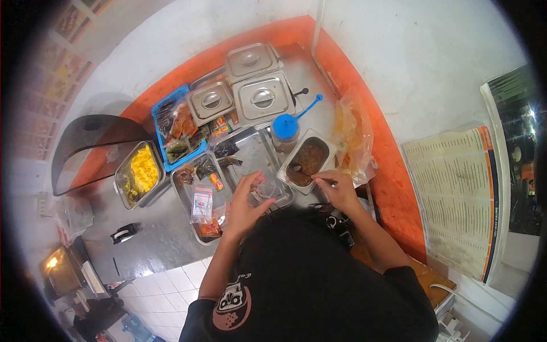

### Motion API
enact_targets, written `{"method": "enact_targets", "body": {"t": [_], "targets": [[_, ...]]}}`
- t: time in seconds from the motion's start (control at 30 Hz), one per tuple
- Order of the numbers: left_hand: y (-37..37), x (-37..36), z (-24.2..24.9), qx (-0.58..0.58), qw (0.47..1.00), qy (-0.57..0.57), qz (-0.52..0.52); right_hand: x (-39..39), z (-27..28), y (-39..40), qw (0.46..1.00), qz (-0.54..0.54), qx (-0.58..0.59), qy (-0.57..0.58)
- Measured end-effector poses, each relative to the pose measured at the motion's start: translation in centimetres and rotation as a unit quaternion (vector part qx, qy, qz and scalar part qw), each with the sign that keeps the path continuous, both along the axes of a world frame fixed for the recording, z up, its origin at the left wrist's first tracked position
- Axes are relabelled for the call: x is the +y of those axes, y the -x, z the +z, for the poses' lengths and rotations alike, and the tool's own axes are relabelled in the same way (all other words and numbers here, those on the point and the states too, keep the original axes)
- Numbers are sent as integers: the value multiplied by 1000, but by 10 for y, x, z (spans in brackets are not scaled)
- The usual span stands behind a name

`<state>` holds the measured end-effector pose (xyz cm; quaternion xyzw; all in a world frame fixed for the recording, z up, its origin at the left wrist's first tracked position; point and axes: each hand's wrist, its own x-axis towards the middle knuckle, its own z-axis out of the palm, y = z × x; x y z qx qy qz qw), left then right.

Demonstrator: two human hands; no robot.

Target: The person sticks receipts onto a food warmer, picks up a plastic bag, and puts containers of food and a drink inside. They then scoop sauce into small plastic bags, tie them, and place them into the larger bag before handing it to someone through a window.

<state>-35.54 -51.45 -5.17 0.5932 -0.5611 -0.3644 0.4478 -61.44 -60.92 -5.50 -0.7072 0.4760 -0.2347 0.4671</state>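
My left hand (249, 200) is curled around a small clear plastic bag or cup (266, 190), over the front edge of a steel tray (250, 151). At the near rim of a rectangular steel container (289, 181) of brown sauce (312, 157), my right hand (337, 188) is closed, thumb and fingers pinched on what looks like a spoon handle. The spoon's bowl (297, 168) seems to rest in the sauce. A bottle with a blue lid (285, 126) stands just behind the container.
Lidded steel containers (263, 98) stand at the back, beside a blue basket (162, 125) of packets. Left are a tray of sachets (201, 204) and a container of yellow food (144, 169). A plastic bag (354, 134) hangs at the right wall.
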Motion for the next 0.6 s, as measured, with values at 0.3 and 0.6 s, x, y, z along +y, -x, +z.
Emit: {"method": "enact_targets", "body": {"t": [0.3, 0.6], "targets": [[-1, 2, -8, -6, 1000, -23, -10, 10, -27, 1, 993, -82, -78, -44], [2, -2, -1, -7, 1000, -5, -2, 15, -39, -7, 933, -164, -233, -222]]}}
